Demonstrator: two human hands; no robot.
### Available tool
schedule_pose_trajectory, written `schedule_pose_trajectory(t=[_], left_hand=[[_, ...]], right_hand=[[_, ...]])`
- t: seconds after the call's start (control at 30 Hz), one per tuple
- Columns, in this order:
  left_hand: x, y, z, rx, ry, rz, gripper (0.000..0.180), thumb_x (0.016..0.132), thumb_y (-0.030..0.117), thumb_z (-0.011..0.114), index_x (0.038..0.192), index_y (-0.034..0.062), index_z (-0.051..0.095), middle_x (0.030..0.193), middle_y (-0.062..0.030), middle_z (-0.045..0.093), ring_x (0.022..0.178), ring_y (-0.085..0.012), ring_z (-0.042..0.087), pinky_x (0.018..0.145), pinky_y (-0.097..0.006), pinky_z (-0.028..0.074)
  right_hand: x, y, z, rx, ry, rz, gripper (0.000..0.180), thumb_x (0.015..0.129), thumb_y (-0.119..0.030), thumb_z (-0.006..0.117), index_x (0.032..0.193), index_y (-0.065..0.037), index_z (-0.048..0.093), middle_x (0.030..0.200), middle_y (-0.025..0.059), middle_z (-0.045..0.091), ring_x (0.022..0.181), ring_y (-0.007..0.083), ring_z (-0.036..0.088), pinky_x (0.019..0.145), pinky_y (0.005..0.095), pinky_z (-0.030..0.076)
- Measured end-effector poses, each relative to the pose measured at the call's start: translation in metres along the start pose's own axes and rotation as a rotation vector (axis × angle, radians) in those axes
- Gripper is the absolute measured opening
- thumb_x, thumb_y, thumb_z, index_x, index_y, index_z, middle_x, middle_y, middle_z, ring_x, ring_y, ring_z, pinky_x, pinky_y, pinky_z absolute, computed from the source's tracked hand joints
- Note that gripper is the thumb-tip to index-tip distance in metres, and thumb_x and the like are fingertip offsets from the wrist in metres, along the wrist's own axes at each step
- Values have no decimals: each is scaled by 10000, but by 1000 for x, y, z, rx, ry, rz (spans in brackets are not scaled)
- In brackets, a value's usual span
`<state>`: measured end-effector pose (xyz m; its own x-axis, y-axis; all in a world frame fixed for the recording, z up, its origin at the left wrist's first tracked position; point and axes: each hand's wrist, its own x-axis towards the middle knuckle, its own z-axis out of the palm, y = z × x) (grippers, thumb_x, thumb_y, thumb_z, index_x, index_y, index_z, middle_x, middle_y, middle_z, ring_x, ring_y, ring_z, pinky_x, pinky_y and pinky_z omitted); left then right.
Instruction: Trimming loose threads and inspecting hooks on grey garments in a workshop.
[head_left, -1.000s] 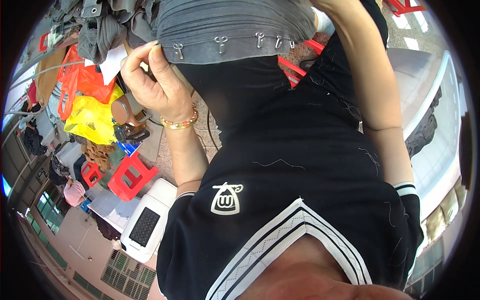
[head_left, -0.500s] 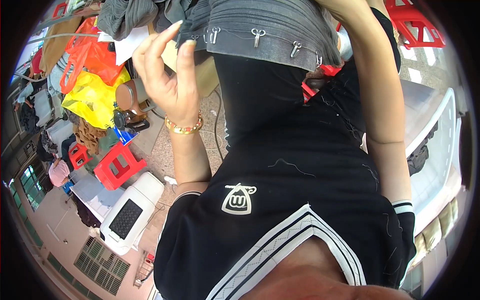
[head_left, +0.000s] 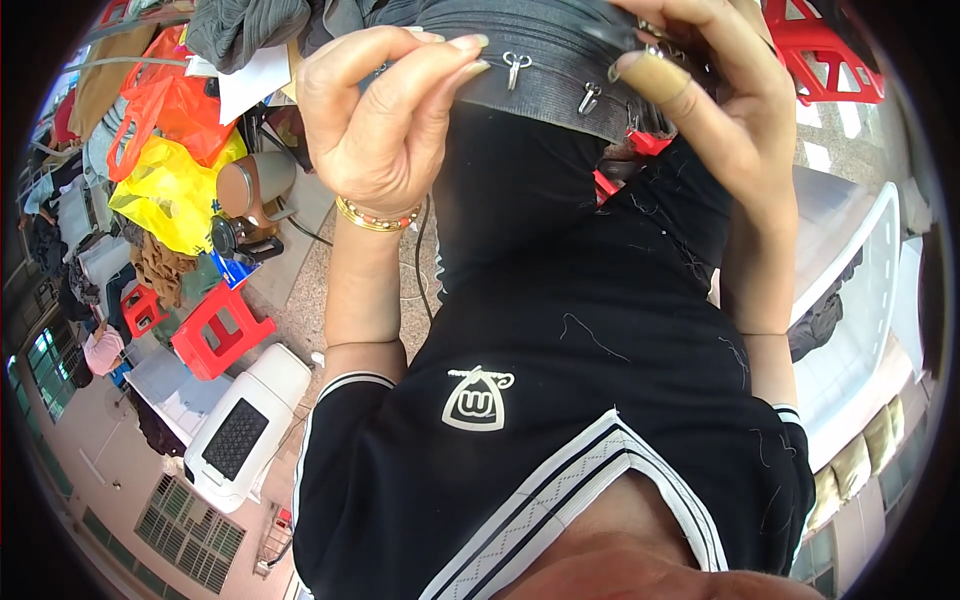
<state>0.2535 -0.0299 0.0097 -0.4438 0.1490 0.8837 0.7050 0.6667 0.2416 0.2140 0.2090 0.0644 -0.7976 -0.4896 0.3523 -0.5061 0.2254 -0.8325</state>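
Note:
Grey ribbed fabric (head_left: 545,95) lies across my lap at the top of the view, with a smooth band along its near edge. Metal hooks sit on the band, among them one hook (head_left: 516,68) near the middle and another hook (head_left: 589,97) to its right. My left hand (head_left: 385,115) is pinched over the left part of the band; whatever is between its fingertips is too small to make out. At the right end, my right hand (head_left: 735,105), with tan tape on a digit, curls around a small shiny metal tool (head_left: 652,46). Its dark tip is blurred over the fabric.
Orange-red bag (head_left: 180,100) and yellow bag (head_left: 165,195) lie at the left, beside a brown-and-silver flask-like container (head_left: 245,188). Red stools (head_left: 222,330) stand on the floor there, near a white bin-like box (head_left: 248,428). A white-rimmed tub (head_left: 850,330) is at my right.
My left hand has moved right and down onto the band, and its spread fingers have closed into a pinch. My right hand has come into view over the fabric's right end with the metal tool.

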Motion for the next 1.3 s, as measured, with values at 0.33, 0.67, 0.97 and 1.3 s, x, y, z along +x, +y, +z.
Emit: schedule_pose_trajectory(t=[0.33,0.67,0.97,1.3], left_hand=[[7,20,-5,-32,-36,-116,99,823,30,714,917,47,693,943,-76,581,813,-170,585,690,-256,494],[7,31,-15,24,-135,-186,88,817,52,710,903,61,691,929,-71,609,826,-179,558,748,-283,429],[3,24,-9,19,-100,-194,89,810,97,722,895,89,692,889,-50,640,813,-194,561,747,-300,401],[3,23,-6,49,-80,-205,96,804,85,728,891,90,689,879,-48,641,825,-196,576,752,-302,406]], right_hand=[[4,-32,1,-186,-91,-5,373,719,-89,812,1070,-28,702,825,68,609,721,174,568,618,276,428],[8,-40,-5,-223,-128,21,368,716,-79,806,1069,-38,711,856,61,576,709,176,560,607,272,430],[9,-42,-5,-255,-195,28,374,712,-63,800,1074,-36,709,851,55,562,700,169,562,582,266,442],[3,-30,1,-412,-111,-171,349,687,-44,798,1028,-64,725,824,44,553,673,159,559,550,269,439]])
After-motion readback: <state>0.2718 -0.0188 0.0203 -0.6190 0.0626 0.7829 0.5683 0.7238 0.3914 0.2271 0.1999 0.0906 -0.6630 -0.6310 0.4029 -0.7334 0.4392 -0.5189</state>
